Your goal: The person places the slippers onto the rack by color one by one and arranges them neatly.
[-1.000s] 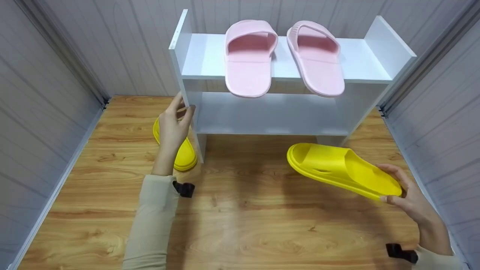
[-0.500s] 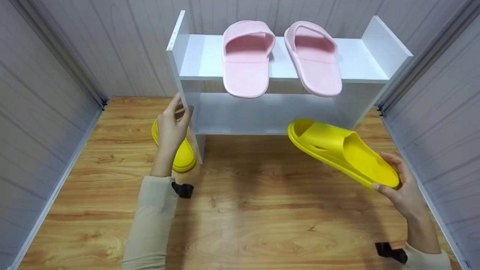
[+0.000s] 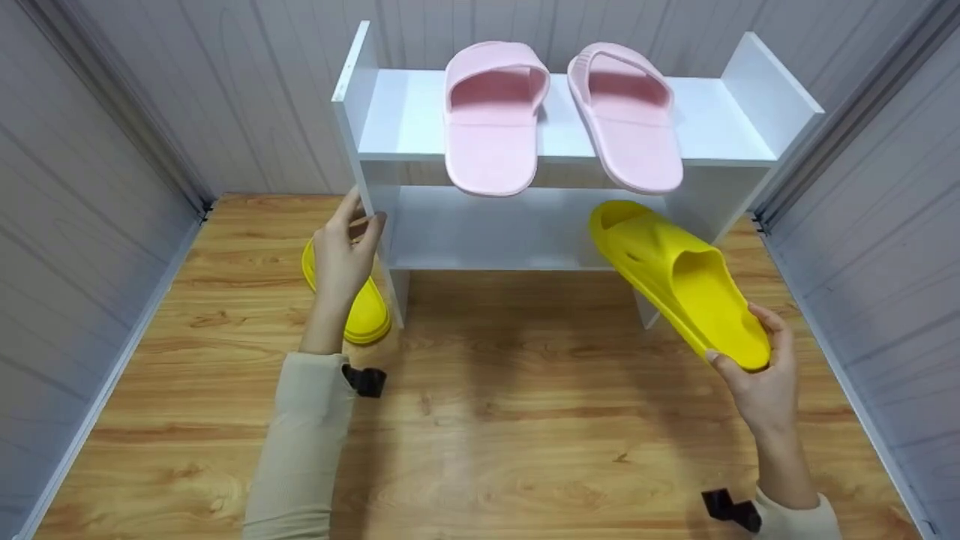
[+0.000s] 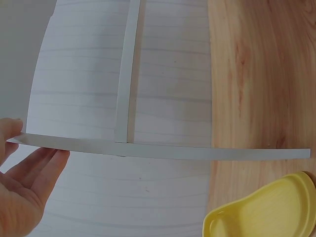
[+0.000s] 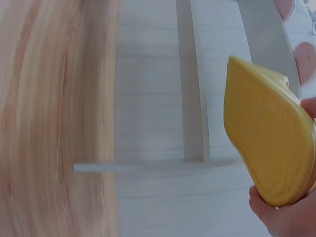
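In the head view my right hand (image 3: 761, 382) grips a yellow slipper (image 3: 667, 277) by its heel end. The slipper is tilted, its toe in front of the right part of the lower shelf (image 3: 495, 229). Its sole faces the camera in the right wrist view, with the fingers and thumb at the slipper's edges. My left hand (image 3: 343, 259) pinches the left side panel (image 4: 94, 145) of the white shoe rack between thumb and fingers. Partly hidden behind that hand, a second yellow slipper (image 3: 367, 315) lies on the floor left of the rack.
Two pink slippers, a left one (image 3: 491, 150) and a right one (image 3: 637, 142), sit on the top shelf (image 3: 409, 112) with heels overhanging its front edge. Panelled walls (image 3: 870, 225) flank the wood floor (image 3: 480, 435). The rack's right side panel (image 3: 772, 97) rises above the top shelf.
My right hand has carried the yellow slipper up and to the left, turning its toe toward the rack's lower shelf. The left hand stays on the side panel.
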The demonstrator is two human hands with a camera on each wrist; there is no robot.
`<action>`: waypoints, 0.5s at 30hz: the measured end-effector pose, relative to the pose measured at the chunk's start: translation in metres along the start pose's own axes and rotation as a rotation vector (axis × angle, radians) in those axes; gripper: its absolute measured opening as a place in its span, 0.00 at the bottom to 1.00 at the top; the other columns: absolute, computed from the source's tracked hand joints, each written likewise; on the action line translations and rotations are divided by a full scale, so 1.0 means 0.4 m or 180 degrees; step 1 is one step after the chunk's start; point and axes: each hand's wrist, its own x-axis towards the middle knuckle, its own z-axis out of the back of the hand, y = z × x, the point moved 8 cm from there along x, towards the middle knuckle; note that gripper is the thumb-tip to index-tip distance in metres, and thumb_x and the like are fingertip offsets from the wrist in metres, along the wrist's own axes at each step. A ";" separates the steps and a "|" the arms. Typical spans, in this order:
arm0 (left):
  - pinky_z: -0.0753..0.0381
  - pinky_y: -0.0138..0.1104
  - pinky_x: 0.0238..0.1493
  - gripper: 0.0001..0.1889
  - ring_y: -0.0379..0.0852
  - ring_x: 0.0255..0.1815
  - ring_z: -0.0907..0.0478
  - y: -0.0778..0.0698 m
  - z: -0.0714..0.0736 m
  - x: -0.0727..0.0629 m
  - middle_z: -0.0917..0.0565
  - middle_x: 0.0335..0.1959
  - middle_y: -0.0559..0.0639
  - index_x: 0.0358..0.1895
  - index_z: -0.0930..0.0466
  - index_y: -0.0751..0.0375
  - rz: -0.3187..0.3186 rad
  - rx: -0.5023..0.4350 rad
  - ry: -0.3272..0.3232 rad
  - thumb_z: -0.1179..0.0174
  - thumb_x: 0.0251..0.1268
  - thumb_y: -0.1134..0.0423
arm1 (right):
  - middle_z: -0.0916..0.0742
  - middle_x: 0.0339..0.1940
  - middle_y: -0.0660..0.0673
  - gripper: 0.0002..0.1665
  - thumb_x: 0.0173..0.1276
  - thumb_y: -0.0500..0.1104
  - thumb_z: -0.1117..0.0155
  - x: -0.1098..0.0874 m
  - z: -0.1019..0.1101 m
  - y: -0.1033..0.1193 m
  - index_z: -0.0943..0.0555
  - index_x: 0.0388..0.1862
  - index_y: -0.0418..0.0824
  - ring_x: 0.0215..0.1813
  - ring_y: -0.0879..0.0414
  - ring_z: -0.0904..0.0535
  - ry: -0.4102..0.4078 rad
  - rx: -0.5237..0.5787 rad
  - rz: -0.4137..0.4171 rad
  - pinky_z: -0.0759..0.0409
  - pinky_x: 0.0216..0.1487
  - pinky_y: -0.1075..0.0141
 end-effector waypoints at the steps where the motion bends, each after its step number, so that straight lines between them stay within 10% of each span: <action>1: 0.23 0.39 0.40 0.21 0.50 0.43 0.23 0.000 0.000 0.000 0.23 0.47 0.59 0.59 0.31 0.56 0.0007 0.0003 0.0006 0.46 0.60 0.65 | 0.30 0.49 0.45 0.39 0.44 0.22 0.39 -0.003 -0.004 0.001 0.36 0.58 0.36 0.41 0.52 0.33 -0.0067 -0.0121 0.0035 0.29 0.33 0.75; 15: 0.24 0.40 0.42 0.22 0.49 0.46 0.24 0.001 -0.002 0.002 0.24 0.49 0.57 0.60 0.32 0.54 0.0049 0.0014 0.0033 0.46 0.60 0.65 | 0.30 0.55 0.43 0.42 0.44 0.35 0.30 -0.012 -0.089 -0.010 0.38 0.60 0.41 0.50 0.54 0.35 -0.0630 -0.0757 -0.0062 0.38 0.47 0.64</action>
